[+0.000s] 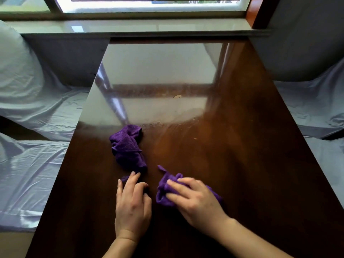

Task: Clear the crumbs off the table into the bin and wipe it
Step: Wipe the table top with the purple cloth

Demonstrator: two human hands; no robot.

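A: Broadly, the dark wooden table [242, 164] is filling the view, running away from the person toward a window sill [130, 27]. Pale sheeted cushions [28, 101] are lying on both sides. No bin is showing anywhere.

B: And the cloth?

A: A purple cloth [127, 146] is lying bunched on the near-middle of the table. Whether it is one long cloth or two pieces is hard to tell: one bunch is sitting ahead of the left hand [133, 205], a second bunch is sitting under the right hand [193, 198]. The far bunch is running with its long axis roughly away from the person, leaning slightly left at the far end.

B: Hands?

A: The left hand is resting flat, fingers loosely spread, fingertips [135, 175] just touching the near tip of the far bunch, gripping nothing. The right hand is pressing down on its bunch, fingers curled over the fabric. The two hands are apart, with bare wood between them.

B: Crumbs?

A: A larger pale crumb [177, 96] is sitting well beyond the cloth, further up the table. Smaller specks [195, 138] are lying ahead and slightly right of the hands, with fine scatter near the far bunch's top edge.

B: So which hand is closer?

A: The right, judging by position. The crumbs are lying forward of it, so the sweep would likely be reaching away and then drawing them toward an edge.
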